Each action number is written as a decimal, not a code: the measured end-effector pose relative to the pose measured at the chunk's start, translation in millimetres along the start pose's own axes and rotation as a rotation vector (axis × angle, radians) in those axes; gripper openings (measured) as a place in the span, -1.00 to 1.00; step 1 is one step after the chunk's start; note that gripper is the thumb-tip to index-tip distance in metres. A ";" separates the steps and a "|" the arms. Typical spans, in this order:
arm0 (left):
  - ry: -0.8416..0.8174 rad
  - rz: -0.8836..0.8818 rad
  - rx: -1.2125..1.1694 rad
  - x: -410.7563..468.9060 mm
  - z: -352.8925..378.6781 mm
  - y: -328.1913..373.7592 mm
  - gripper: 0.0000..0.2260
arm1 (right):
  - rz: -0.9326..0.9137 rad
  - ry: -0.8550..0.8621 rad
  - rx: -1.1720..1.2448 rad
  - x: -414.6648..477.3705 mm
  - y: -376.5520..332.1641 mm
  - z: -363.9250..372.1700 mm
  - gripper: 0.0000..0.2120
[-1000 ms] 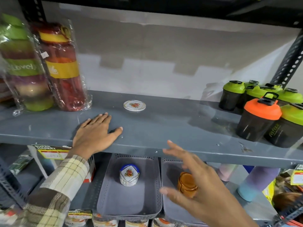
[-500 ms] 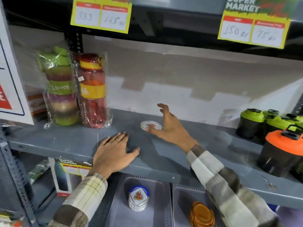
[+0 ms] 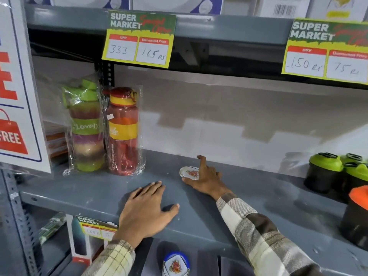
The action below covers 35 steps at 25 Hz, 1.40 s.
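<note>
Fingers [image 3: 202, 164] at floral coaster [image 3: 189, 173], grey shop shelf [image 3: 268, 200]

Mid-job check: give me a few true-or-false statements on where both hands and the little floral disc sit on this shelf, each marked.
1. The left hand lies flat on the grey shelf, holding nothing. True.
2. The right hand grips the red bottle. False: it is at the floral disc, thumb at its near edge, well apart from the red bottle.
3. The floral disc lies flat on the same grey shelf as the wrapped bottles. True.
4. The price tag above the bottles reads 150 and 75. False: it reads 333 and 165.
</note>
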<state>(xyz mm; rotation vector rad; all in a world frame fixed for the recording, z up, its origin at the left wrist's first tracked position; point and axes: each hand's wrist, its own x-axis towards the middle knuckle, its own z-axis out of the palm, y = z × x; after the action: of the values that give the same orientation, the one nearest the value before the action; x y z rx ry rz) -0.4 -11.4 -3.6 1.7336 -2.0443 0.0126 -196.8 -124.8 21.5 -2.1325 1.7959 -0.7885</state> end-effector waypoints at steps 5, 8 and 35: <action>0.005 -0.005 0.002 -0.3 0.3 -0.6 -0.27 | 0.017 0.012 0.099 2.4 4.2 1.3 -0.15; -0.005 -0.002 -0.003 -2.0 -1.7 1.2 -0.28 | 0.027 0.013 0.096 0.5 7.6 -0.6 -0.18; 0.029 -0.001 -0.002 -8.2 -7.2 10.9 -0.28 | -0.629 0.756 0.139 -186.7 -94.7 -124.7 -0.04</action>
<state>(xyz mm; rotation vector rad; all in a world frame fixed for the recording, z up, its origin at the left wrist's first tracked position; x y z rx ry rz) -7.4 0.6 3.0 1.7234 -2.0218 0.0351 -203.9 94.8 127.0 -2.5113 1.2064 -2.0190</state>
